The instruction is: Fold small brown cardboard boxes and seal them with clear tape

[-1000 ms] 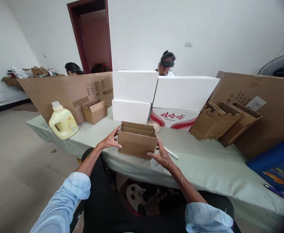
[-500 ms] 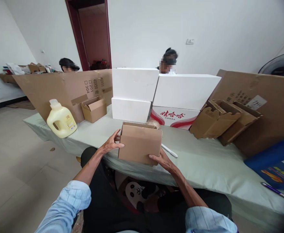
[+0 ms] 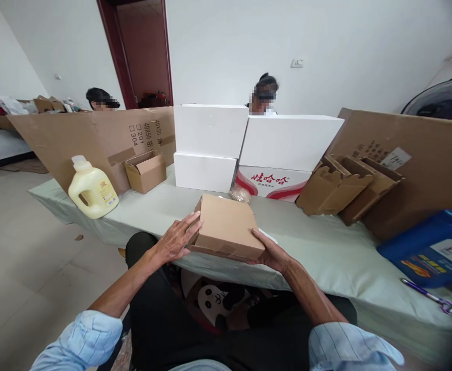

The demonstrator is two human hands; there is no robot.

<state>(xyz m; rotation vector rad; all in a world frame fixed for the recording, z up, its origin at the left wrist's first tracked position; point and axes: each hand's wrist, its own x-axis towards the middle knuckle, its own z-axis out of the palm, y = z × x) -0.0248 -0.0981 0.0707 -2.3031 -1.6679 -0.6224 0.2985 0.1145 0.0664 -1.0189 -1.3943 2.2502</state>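
Observation:
A small brown cardboard box [image 3: 229, 224] is between my hands at the table's front edge, its broad face tilted up. My left hand [image 3: 177, 238] presses along its left side with the fingers nearly straight. At the right corner, my right hand [image 3: 270, 251] grips it, thumb on the top face and fingers underneath, mostly hidden. Behind the box's right side a white slender object [image 3: 268, 236] shows only in part. Just beyond the box sits a shiny, brownish round bundle [image 3: 240, 195].
White boxes [image 3: 210, 131] stand stacked at the back. Left are a yellow jug [image 3: 92, 190] and an open carton [image 3: 146, 172]. To the right are folded cartons [image 3: 322, 188], a blue container [image 3: 430, 252] and a purple pen-like tool [image 3: 429, 295]. Two people sit behind the cardboard panels.
The cardboard box has tipped so that its broad face turns upward. My left hand has moved closer along its side, and my right hand has shifted to the right corner.

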